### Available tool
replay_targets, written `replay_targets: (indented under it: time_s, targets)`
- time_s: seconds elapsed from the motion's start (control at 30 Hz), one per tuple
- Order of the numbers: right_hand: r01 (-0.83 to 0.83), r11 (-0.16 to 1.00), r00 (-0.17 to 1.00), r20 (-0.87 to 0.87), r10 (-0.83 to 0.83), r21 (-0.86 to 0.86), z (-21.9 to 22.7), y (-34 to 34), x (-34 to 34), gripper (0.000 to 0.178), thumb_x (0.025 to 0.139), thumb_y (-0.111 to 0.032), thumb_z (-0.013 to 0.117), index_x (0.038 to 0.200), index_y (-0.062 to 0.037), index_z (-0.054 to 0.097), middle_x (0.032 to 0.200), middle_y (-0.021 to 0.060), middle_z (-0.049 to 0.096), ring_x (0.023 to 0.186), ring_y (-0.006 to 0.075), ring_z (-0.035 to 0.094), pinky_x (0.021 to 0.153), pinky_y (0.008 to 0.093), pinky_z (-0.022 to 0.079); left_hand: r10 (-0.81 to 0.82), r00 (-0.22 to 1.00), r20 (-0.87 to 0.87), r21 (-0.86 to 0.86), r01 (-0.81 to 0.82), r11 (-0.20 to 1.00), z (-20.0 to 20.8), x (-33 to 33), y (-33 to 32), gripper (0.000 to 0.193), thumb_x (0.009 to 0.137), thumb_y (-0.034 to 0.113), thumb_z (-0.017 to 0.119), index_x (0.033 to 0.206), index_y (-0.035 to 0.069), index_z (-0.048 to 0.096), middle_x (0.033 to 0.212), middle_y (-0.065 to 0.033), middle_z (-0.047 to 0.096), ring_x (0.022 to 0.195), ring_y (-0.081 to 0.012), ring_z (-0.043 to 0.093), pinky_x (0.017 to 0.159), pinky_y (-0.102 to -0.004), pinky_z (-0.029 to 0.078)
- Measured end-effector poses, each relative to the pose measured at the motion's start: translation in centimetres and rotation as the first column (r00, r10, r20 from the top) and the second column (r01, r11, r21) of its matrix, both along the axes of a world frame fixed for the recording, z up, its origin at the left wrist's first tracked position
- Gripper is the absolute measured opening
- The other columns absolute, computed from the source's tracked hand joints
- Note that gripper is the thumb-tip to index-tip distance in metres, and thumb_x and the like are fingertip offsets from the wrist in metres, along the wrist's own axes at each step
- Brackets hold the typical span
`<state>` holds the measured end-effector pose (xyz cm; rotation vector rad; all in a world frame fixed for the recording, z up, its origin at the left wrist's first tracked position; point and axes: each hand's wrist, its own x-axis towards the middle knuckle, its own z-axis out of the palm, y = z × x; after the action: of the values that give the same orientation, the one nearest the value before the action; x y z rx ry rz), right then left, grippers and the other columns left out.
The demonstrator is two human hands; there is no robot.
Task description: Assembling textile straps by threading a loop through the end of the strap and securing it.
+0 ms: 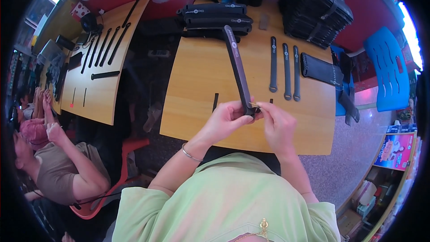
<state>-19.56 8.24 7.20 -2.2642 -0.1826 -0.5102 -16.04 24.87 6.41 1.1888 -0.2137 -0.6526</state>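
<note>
- The left hand pinches the near end of a long black strap, fingers pressed together around it just above the tabletop edge.
- The right hand meets it from 3 o'clock, its fingertips nipping a small pale piece at the strap's tip.
- The strap slants up toward 12 o'clock, its far end near a stack of black pieces.
- Three loose straps lie at 2 o'clock, with a black ribbed pad just beside them.
- Risk, as I judge it: the pale piece is tiny, so a slack pinch could drop it off the edge; swinging the strap's long free end could knock the stack.
</note>
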Motion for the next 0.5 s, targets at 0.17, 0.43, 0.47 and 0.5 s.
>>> replay_targets:
  time_s: [0.17, 0.43, 0.47, 0.5]
  targets:
    - [0.087, 0.993, 0.994, 0.074, -0.082, -0.074, 2.5, -2.3, 0.6, 0.019, 0.078, 0.000, 0.063, 0.094, -0.0083, 0.066, 0.076, 0.0076, 0.067, 0.065, 0.0209, 0.065, 0.055, 0.0289, 0.049, -0.232, 0.973, 0.000, 0.061, 0.232, 0.971, -0.9, -1.0, 1.2, 0.043, 0.087, -0.002, 0.057, 0.128, -0.004, 0.046, 0.108, -0.0133, 0.062, 0.101, -0.0191, 0.062, 0.090, -0.0288, 0.049]
    - [-0.133, 0.894, 0.986, 0.032, 0.162, -0.429, 3.3, -2.2, -1.5, 0.027, 0.074, -0.007, 0.061, 0.101, -0.0131, 0.064, 0.069, 0.0024, 0.060, 0.061, 0.0173, 0.061, 0.048, 0.0302, 0.045, -0.150, 0.980, -0.132, -0.090, 0.139, 0.986, -1.1, -1.7, 0.2, 0.046, 0.088, -0.005, 0.043, 0.133, 0.003, 0.034, 0.102, -0.0089, 0.057, 0.097, -0.0169, 0.059, 0.091, -0.0329, 0.048]
    - [-0.171, 0.870, 0.984, -0.039, 0.173, -0.462, 3.3, -1.7, -1.9, 0.027, 0.075, -0.008, 0.061, 0.101, -0.0132, 0.063, 0.066, 0.0020, 0.058, 0.059, 0.0166, 0.060, 0.047, 0.0305, 0.043, -0.033, 0.950, -0.309, -0.110, -0.001, 0.994, -1.0, -1.6, 0.0, 0.042, 0.089, -0.003, 0.042, 0.131, 0.003, 0.036, 0.102, -0.0090, 0.057, 0.097, -0.0175, 0.060, 0.091, -0.0336, 0.048]
    - [-0.167, 0.872, 0.985, -0.038, 0.168, -0.460, 3.1, -1.2, -2.1, 0.027, 0.075, -0.008, 0.061, 0.101, -0.0132, 0.063, 0.066, 0.0020, 0.058, 0.059, 0.0166, 0.060, 0.047, 0.0305, 0.043, -0.031, 0.939, -0.344, -0.125, -0.013, 0.992, -1.0, -1.5, -0.1, 0.035, 0.091, 0.003, 0.039, 0.126, 0.004, 0.040, 0.101, -0.0080, 0.057, 0.093, -0.0183, 0.060, 0.088, -0.0344, 0.049]
